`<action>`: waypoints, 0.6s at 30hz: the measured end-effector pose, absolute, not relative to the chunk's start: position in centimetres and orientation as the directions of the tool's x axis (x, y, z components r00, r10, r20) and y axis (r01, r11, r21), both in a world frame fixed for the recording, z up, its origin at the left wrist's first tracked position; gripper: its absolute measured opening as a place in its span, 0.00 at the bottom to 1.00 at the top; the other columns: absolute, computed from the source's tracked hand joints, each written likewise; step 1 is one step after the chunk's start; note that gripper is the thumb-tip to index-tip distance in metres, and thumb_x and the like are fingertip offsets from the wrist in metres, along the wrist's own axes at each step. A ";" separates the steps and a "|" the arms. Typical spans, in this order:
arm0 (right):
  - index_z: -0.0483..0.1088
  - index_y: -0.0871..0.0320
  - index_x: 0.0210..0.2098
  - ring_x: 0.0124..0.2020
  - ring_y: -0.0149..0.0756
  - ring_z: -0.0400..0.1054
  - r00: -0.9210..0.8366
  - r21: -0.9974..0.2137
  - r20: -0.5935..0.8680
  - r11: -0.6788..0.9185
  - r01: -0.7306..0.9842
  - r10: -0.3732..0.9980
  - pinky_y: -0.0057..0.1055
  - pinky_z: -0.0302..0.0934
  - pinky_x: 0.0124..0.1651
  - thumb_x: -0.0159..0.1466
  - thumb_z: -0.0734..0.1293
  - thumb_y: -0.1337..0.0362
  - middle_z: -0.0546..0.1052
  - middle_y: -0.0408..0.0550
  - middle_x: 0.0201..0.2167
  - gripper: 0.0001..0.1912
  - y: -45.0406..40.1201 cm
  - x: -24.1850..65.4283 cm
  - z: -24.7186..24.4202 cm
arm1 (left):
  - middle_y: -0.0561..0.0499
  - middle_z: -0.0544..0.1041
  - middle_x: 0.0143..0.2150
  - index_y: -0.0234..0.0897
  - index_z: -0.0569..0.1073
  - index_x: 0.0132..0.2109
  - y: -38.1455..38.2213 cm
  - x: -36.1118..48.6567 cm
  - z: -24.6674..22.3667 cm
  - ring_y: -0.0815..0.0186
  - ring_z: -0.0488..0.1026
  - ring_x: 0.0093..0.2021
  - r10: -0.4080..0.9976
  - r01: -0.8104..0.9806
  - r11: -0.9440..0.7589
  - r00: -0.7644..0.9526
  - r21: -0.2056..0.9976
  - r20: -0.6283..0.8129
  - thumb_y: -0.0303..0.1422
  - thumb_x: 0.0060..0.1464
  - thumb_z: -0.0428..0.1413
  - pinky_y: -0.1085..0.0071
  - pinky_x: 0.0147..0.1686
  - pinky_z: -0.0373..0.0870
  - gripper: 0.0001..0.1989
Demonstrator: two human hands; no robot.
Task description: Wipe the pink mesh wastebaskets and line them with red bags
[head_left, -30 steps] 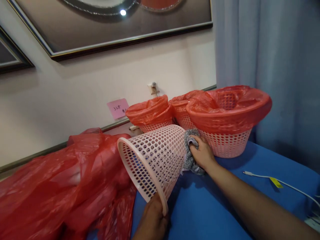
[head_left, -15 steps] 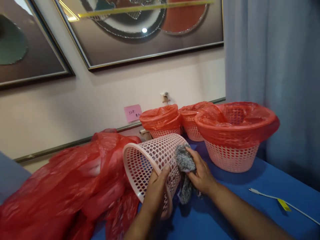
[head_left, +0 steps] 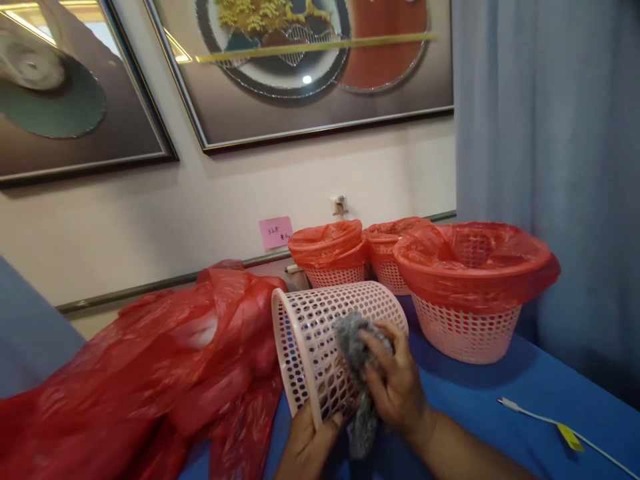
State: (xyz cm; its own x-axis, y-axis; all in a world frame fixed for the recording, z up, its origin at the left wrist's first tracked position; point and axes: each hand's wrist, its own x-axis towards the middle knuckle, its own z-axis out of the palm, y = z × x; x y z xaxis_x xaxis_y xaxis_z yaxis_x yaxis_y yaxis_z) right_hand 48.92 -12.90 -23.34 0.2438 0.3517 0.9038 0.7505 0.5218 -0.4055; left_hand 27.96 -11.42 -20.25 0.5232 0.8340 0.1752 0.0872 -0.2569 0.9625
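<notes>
A pink perforated plastic wastebasket [head_left: 320, 313] lies tilted on its side above the blue table, its open mouth facing left. My left hand [head_left: 310, 440] grips the rim at its lower edge, thumb outside and fingers tucked inside the basket. In my right hand [head_left: 395, 380] is a bunched grey cloth [head_left: 357, 340], pressed against the basket's outer wall. One end of the cloth dangles below the hand. The tips of my left fingers are partly hidden by the rim.
Three pink baskets with red liners stand behind: a large one [head_left: 470, 327], a middle one [head_left: 393, 273] and a left one [head_left: 335, 273]. Red plastic bags [head_left: 190, 360] are heaped at left. A white cable [head_left: 540, 417] with a yellow tag lies on the blue table [head_left: 465, 413] at right.
The basket has turned, and its mouth now faces more squarely left. My left hand has shifted down along the rim. The cloth has moved from near the base to mid-wall.
</notes>
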 end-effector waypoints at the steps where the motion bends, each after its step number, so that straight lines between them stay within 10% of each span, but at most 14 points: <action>1: 0.65 0.49 0.66 0.60 0.48 0.67 0.359 -0.490 0.867 0.463 0.738 0.345 0.52 0.69 0.61 0.70 0.61 0.67 0.64 0.56 0.60 0.25 -12.1 49.7 -23.5 | 0.40 0.79 0.64 0.40 0.80 0.61 -11.2 27.6 -20.8 0.42 0.71 0.68 0.831 0.110 -0.253 0.534 0.961 0.157 0.51 0.60 0.62 0.45 0.72 0.59 0.28; 8: 0.72 0.52 0.51 0.50 0.45 0.71 0.506 -0.597 0.800 0.346 0.724 0.323 0.50 0.72 0.55 0.73 0.60 0.63 0.70 0.51 0.47 0.12 -9.3 52.8 -24.9 | 0.42 0.74 0.69 0.45 0.76 0.65 -10.0 26.6 -25.9 0.43 0.65 0.72 0.803 0.198 -0.337 0.570 0.921 0.172 0.53 0.62 0.57 0.44 0.74 0.53 0.30; 13: 0.56 0.50 0.73 0.69 0.58 0.59 0.250 -0.414 0.869 0.350 0.841 0.427 0.64 0.65 0.64 0.71 0.66 0.57 0.59 0.61 0.69 0.33 -10.7 49.6 -25.3 | 0.47 0.74 0.70 0.49 0.74 0.67 -9.4 26.9 -27.7 0.46 0.67 0.72 0.802 0.143 -0.398 0.534 0.906 0.268 0.44 0.63 0.57 0.49 0.74 0.56 0.26; 18: 0.57 0.41 0.73 0.72 0.56 0.57 0.188 -0.387 0.855 0.353 0.852 0.484 0.62 0.65 0.66 0.68 0.64 0.69 0.54 0.55 0.73 0.36 -9.9 50.0 -25.8 | 0.46 0.75 0.68 0.45 0.74 0.68 -9.3 26.4 -27.3 0.46 0.68 0.71 0.775 0.171 -0.406 0.584 0.898 0.239 0.40 0.64 0.56 0.49 0.73 0.59 0.27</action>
State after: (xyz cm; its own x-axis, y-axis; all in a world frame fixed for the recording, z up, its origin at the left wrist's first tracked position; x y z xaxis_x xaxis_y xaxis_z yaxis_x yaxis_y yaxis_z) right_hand 49.98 -9.92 -25.83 0.1876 0.4839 0.8548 0.8517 0.3534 -0.3870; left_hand 26.43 -9.35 -27.33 0.5844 0.7754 0.2392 0.1709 -0.4058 0.8978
